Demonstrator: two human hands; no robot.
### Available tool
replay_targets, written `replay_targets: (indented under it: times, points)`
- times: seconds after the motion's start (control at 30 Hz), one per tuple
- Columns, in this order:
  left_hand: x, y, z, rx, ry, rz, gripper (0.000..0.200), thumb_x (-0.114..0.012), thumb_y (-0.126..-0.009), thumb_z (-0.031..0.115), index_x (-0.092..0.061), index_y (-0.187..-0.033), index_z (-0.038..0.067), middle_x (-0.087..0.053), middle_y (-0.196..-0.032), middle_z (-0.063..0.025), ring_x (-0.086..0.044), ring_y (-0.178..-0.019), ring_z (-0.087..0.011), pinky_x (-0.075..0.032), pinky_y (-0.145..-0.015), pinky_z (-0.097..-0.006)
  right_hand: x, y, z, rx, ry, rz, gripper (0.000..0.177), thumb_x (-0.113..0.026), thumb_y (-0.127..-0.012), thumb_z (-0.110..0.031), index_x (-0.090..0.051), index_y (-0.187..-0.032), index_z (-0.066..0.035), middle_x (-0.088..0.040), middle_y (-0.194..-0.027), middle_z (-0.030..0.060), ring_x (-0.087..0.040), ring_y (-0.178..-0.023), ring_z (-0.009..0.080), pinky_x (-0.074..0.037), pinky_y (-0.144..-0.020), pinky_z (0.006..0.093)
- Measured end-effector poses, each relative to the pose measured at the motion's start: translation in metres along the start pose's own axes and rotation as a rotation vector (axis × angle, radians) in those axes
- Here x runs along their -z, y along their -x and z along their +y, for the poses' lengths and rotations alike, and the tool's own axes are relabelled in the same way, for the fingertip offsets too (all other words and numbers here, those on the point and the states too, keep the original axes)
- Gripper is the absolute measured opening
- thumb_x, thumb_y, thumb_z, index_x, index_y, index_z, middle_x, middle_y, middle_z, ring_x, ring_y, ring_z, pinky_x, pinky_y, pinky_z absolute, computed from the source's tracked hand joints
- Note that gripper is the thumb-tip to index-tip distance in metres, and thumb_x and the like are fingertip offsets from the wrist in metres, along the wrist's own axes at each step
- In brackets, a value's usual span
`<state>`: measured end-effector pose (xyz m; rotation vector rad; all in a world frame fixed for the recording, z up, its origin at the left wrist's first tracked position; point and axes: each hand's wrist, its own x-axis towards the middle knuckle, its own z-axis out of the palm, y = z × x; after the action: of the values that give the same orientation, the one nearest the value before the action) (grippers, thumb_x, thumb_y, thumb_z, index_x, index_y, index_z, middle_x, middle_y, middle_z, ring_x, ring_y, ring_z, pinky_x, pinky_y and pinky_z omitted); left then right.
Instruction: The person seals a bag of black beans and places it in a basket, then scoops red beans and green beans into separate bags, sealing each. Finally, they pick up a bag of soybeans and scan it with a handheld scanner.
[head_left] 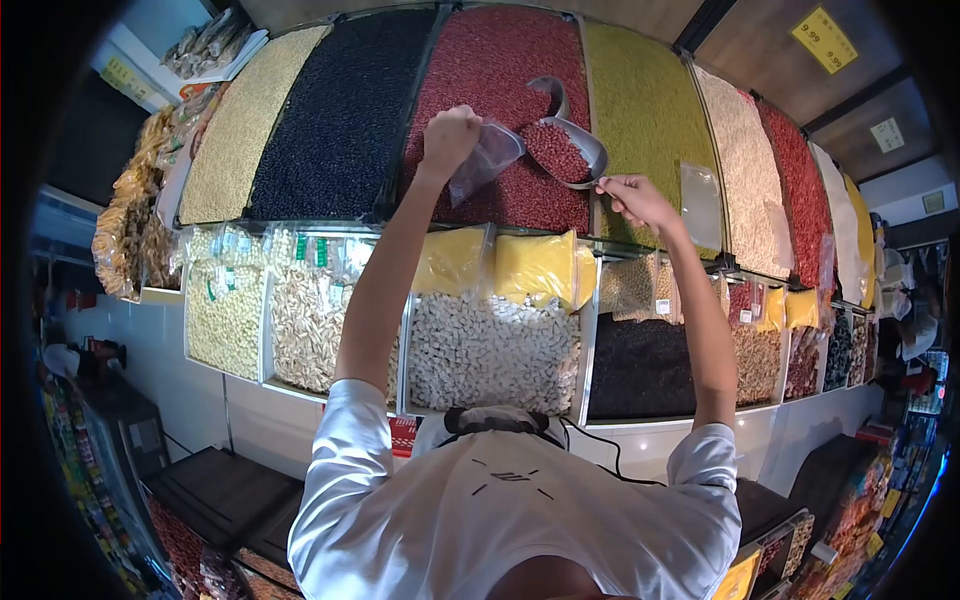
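Note:
My left hand (449,141) is closed on the top of a clear plastic bag (480,168), whose open mouth faces right over the red bean bin (500,60). My right hand (637,202) pinches the end of a metal scoop (592,150) heaped with red beans (556,150). The scoop is tilted, its left edge close to the mouth of the bag. Just behind it, a second curved metal piece (550,92), scoop-like in shape, rests on the beans.
Black beans (335,110) fill the bin to the left and green beans (640,90) the one to the right. A flat clear bag (701,205) lies on the green beans. Nearer my body, a lower row holds white cubes (490,350), yellow packets (535,268) and dark grains (640,365).

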<state>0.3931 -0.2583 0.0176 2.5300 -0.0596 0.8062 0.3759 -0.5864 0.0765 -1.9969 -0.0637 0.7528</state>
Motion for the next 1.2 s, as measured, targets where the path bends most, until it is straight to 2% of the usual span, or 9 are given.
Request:
replay_targets:
  times: [0.37,0.47,0.53,0.57,0.63,0.67,0.9,1.0,1.2]
  points:
    - [0.005,0.003,0.005,0.02,0.002,-0.063,0.024,-0.052,-0.084,0.021,-0.059,-0.073,0.001,-0.061,-0.073,-0.0205,-0.062,-0.073,-0.0384,-0.05,-0.068,-0.0479,-0.042,-0.002,-0.092,0.022,0.145,-0.214,0.012,-0.05,-0.086,-0.012,-0.054,-0.089,-0.002,-0.05,-0.065,-0.0028,-0.038,-0.046,0.0036,-0.031,-0.038,0.0208]
    - [0.006,0.004,0.004,0.052,0.034,-0.083,0.024,-0.051,-0.085,0.021,-0.059,-0.075,0.001,-0.062,-0.075,-0.021,-0.062,-0.074,-0.0385,-0.05,-0.069,-0.048,-0.045,-0.003,-0.095,0.144,0.41,-0.106,0.017,-0.054,-0.084,-0.013,-0.058,-0.092,0.001,-0.057,-0.068,0.0022,-0.048,-0.05,0.0084,-0.04,-0.044,0.0259]
    - [0.006,0.004,0.003,0.061,0.024,-0.082,0.024,-0.05,-0.085,0.02,-0.06,-0.075,0.001,-0.062,-0.075,-0.0211,-0.062,-0.075,-0.0385,-0.05,-0.069,-0.0477,-0.043,-0.005,-0.085,0.491,0.625,0.2,0.021,-0.058,-0.082,-0.015,-0.062,-0.096,0.001,-0.061,-0.07,0.0067,-0.056,-0.056,0.0143,-0.045,-0.055,0.0324]
    - [0.004,0.005,0.0,0.068,0.028,-0.086,0.024,-0.05,-0.085,0.02,-0.06,-0.075,0.001,-0.062,-0.075,-0.0211,-0.062,-0.075,-0.0385,-0.05,-0.069,-0.0477,-0.04,0.005,-0.089,0.485,0.629,0.194,0.021,-0.058,-0.082,-0.015,-0.062,-0.096,0.001,-0.061,-0.07,0.0067,-0.056,-0.056,0.0143,-0.045,-0.055,0.0324]
    - [0.004,0.003,-0.004,0.034,0.008,-0.051,0.021,-0.056,-0.085,0.018,-0.062,-0.078,0.0,-0.062,-0.074,-0.0214,-0.063,-0.074,-0.0365,-0.05,-0.064,-0.0435,-0.029,0.028,-0.1,0.308,0.549,0.25,0.026,-0.06,-0.081,-0.016,-0.065,-0.102,-0.002,-0.065,-0.089,0.021,-0.064,-0.09,0.0319,-0.045,-0.084,0.0394]
    - [0.004,0.004,-0.003,0.037,0.009,-0.052,0.021,-0.056,-0.085,0.018,-0.062,-0.078,0.0,-0.062,-0.074,-0.0214,-0.063,-0.074,-0.0365,-0.05,-0.064,-0.0435,-0.027,0.033,-0.099,0.273,0.578,0.306,0.026,-0.061,-0.08,-0.015,-0.065,-0.102,-0.004,-0.065,-0.088,0.0214,-0.064,-0.084,0.0329,-0.047,-0.079,0.0409]
    - [0.011,0.005,0.001,0.068,0.045,-0.107,0.02,-0.053,-0.085,0.018,-0.061,-0.077,0.001,-0.063,-0.077,-0.0203,-0.062,-0.077,-0.038,-0.05,-0.072,-0.0468,-0.054,-0.012,-0.006,0.333,0.974,0.56,0.017,-0.056,-0.075,-0.002,-0.063,-0.09,-0.002,-0.065,-0.08,0.0207,-0.065,-0.076,0.0353,-0.054,-0.068,0.0428]
    - [0.007,0.006,0.001,0.044,0.025,-0.1,0.017,-0.054,-0.085,0.017,-0.061,-0.08,0.002,-0.063,-0.078,-0.0195,-0.062,-0.077,-0.0372,-0.049,-0.068,-0.0452,-0.085,-0.058,0.056,0.303,1.043,0.468,0.034,-0.054,-0.072,0.005,-0.056,-0.105,-0.002,-0.059,-0.104,0.0199,-0.064,-0.087,0.0326,-0.055,-0.073,0.0396]
    - [0.04,0.011,0.023,-0.091,0.137,-0.104,0.014,-0.054,-0.086,0.015,-0.061,-0.081,0.004,-0.062,-0.076,-0.0196,-0.062,-0.076,-0.0364,-0.05,-0.068,-0.0446,-0.096,-0.064,0.061,0.33,0.747,0.502,0.031,-0.055,-0.087,-0.018,-0.053,-0.114,-0.002,-0.056,-0.112,0.02,-0.059,-0.098,0.0367,-0.048,-0.084,0.0456]
